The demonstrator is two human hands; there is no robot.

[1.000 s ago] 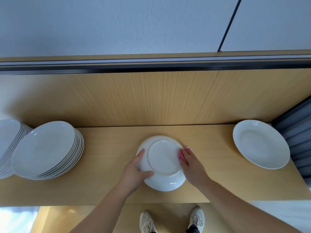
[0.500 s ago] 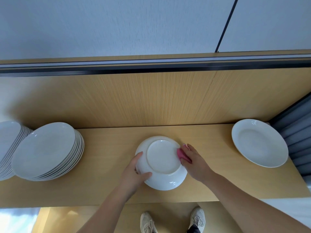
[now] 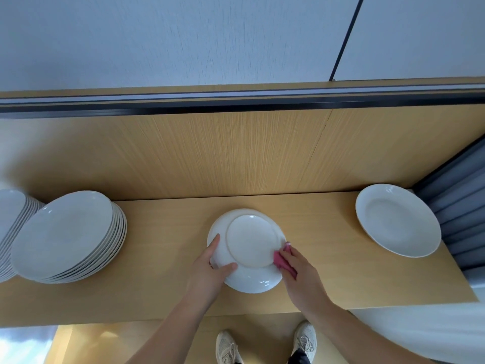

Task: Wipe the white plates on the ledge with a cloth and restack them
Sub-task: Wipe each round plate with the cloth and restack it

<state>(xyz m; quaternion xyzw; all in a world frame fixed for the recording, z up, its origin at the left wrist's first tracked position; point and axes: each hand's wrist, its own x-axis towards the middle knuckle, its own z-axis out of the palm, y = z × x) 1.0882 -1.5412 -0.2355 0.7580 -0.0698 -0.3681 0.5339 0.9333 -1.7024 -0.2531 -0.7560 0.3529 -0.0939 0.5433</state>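
Lying upside down in the lower middle of the frame, the white plate [image 3: 249, 245] shows its round foot ring to the camera and sits on the wooden ledge [image 3: 162, 248], close to the near edge. The left hand [image 3: 207, 275] grips the plate's left rim: the thumb is laid across the underside near the foot ring and the forefinger runs up along the outer edge. The right hand [image 3: 301, 278] pinches a pink cloth [image 3: 281, 260] in curled fingers and presses it against the plate's right rim, just beside the foot ring.

At the left of the frame a stack of white plates [image 3: 65, 232] stands right side up on the ledge, well apart from the held plate. A second stack [image 3: 10, 216], touching or nearly touching the first, is cut off by the left edge. At the right end of the ledge a single white plate [image 3: 396, 219] lies right side up, beside grey slats [image 3: 462, 222].

A pale wood panel [image 3: 236, 153] rises behind the ledge, with a dark rail above it. At the bottom of the frame, below the ledge, two light-coloured shoes [image 3: 227, 348] show.
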